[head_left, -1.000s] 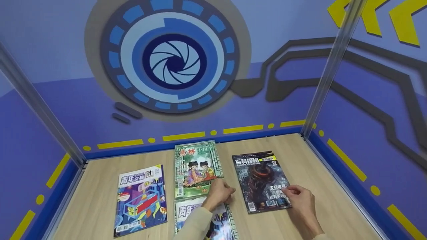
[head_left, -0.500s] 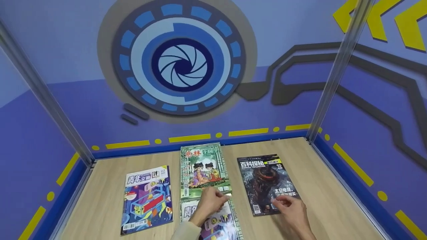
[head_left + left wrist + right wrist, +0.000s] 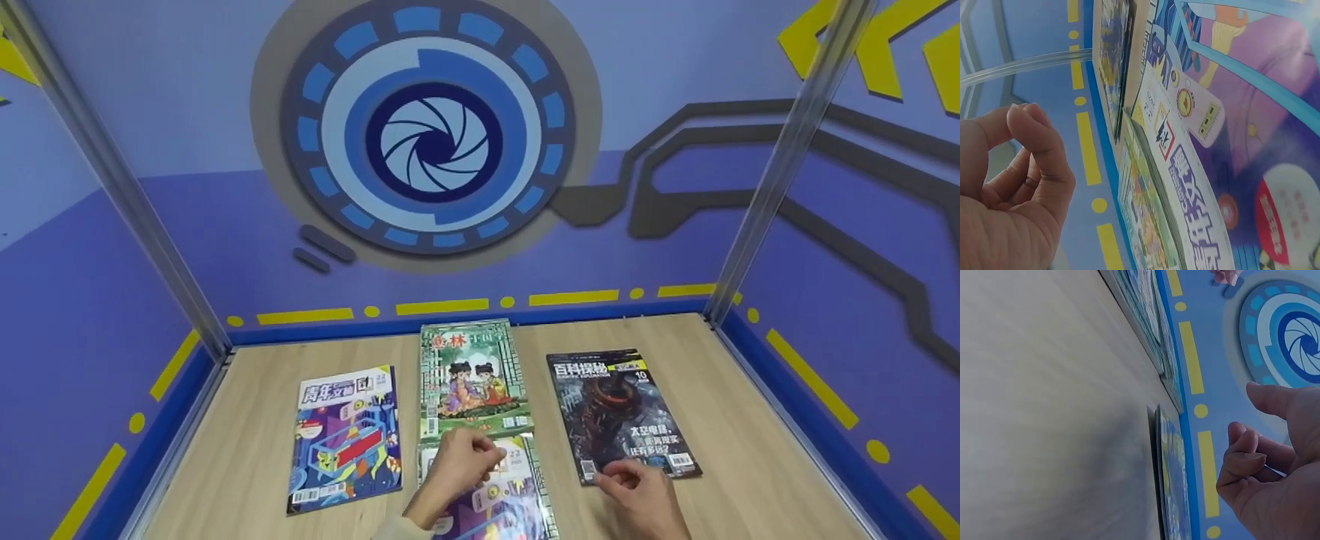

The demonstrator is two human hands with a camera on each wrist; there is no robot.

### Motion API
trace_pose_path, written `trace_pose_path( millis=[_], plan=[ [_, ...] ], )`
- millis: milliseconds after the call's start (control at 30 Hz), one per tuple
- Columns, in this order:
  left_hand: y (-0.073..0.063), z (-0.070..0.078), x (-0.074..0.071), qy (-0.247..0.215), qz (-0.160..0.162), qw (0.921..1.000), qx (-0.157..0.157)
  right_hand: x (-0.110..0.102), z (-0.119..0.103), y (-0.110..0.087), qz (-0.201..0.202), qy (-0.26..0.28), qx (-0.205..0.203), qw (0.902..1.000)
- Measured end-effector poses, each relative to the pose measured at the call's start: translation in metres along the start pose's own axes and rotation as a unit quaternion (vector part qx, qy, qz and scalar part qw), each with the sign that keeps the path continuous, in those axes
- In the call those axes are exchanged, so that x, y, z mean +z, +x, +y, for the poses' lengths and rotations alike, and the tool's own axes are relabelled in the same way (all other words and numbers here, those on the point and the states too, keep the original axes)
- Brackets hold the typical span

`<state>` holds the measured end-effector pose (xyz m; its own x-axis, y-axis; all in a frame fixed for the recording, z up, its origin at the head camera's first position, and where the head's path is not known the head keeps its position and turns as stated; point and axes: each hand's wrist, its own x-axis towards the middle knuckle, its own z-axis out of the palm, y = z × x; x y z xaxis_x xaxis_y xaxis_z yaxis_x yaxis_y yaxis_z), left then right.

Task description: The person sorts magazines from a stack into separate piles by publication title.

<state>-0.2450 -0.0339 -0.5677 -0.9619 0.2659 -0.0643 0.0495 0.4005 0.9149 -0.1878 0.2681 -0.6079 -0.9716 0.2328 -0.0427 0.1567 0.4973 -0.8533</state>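
Note:
My left hand (image 3: 465,459) hovers over a glossy purple magazine (image 3: 502,510) in the middle column, its fingers loosely curled with nothing between them. That magazine lies on another with a green border. Behind it is a green magazine (image 3: 476,386) with two cartoon figures. My right hand (image 3: 641,491), also loosely curled, is at the near edge of a dark magazine (image 3: 615,412); whether it touches the cover cannot be told from the head view. In the right wrist view, the right hand (image 3: 1275,461) shows bent fingers, the thumb apart, and nothing held.
A second purple magazine (image 3: 349,442) lies alone on the left of the wooden table (image 3: 247,420). Blue-purple panels (image 3: 225,247) rise at the back and both sides, with metal posts (image 3: 784,165) at the corners.
My right hand has moved left and nearer, from the dark magazine's right edge to its near edge. The left hand has drawn back from the green magazine. The head view has shifted slightly.

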Motion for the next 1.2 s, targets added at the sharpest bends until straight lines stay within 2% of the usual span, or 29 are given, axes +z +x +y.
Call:
trace_pose_path(
  millis=[233, 367, 433, 567, 700, 833, 967, 1067, 1200],
  plan=[
    [-0.023, -0.011, -0.014, -0.002, 0.005, 1.0000, -0.002, 0.011, 0.003, -0.012, -0.069, -0.003, -0.001, 0.9976],
    [-0.032, -0.021, -0.023, -0.004, 0.015, 0.9998, -0.015, 0.021, 0.006, -0.017, -0.115, 0.012, 0.002, 0.9933],
    [-0.037, -0.026, -0.026, -0.007, 0.018, 0.9993, -0.033, 0.025, 0.008, -0.020, -0.144, 0.019, 0.003, 0.9894],
    [-0.046, -0.037, -0.033, -0.029, 0.005, 0.9974, -0.066, 0.030, 0.012, -0.025, -0.185, 0.030, -0.001, 0.9823],
    [-0.056, -0.051, -0.041, -0.031, -0.007, 0.9939, -0.106, 0.031, 0.012, -0.026, -0.198, 0.030, -0.013, 0.9796],
    [-0.065, -0.069, -0.051, -0.008, -0.018, 0.9885, -0.150, 0.033, 0.009, -0.027, -0.218, 0.025, -0.012, 0.9755],
    [-0.068, -0.090, -0.056, 0.015, -0.038, 0.9862, -0.161, 0.036, 0.014, -0.025, -0.240, 0.029, -0.014, 0.9702],
    [-0.067, -0.110, -0.056, 0.020, -0.054, 0.9839, -0.169, 0.043, 0.030, -0.020, -0.246, 0.022, -0.044, 0.9679],
    [-0.066, -0.141, -0.053, 0.009, -0.069, 0.9787, -0.193, 0.054, 0.063, -0.009, -0.258, -0.011, -0.075, 0.9630]
  ],
)
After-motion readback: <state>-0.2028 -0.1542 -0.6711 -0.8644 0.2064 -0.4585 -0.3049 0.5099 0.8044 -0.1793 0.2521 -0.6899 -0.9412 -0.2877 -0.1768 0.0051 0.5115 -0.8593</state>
